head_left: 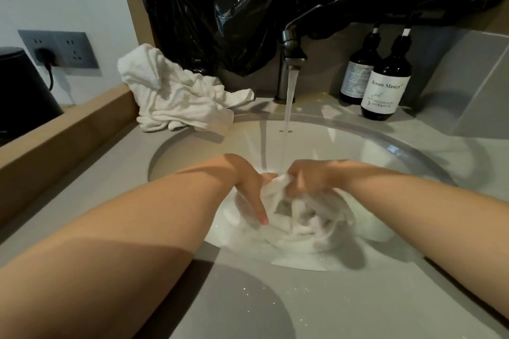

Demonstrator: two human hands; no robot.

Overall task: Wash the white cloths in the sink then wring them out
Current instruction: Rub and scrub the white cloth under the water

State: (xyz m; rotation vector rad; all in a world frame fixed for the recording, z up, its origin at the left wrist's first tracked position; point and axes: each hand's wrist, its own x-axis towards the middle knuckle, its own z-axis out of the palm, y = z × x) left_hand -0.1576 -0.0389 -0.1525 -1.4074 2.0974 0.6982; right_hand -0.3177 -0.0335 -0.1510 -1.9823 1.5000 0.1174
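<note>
A wet white cloth (300,224) lies bunched in the white sink (358,146) under running water from the tap (292,52). My right hand (308,177) grips the cloth's upper edge with curled fingers. My left hand (252,191) rests against the cloth's left side, one finger straight and pointing down, its thumb touching the same edge. A second white cloth (176,96) lies crumpled on the counter at the sink's back left, its edge hanging over the rim.
Two dark pump bottles (385,91) stand at the back right of the counter. A black plastic bag (248,3) covers the wall behind the tap. A wooden ledge (68,132) borders the left, with a wall socket (60,48) beyond it.
</note>
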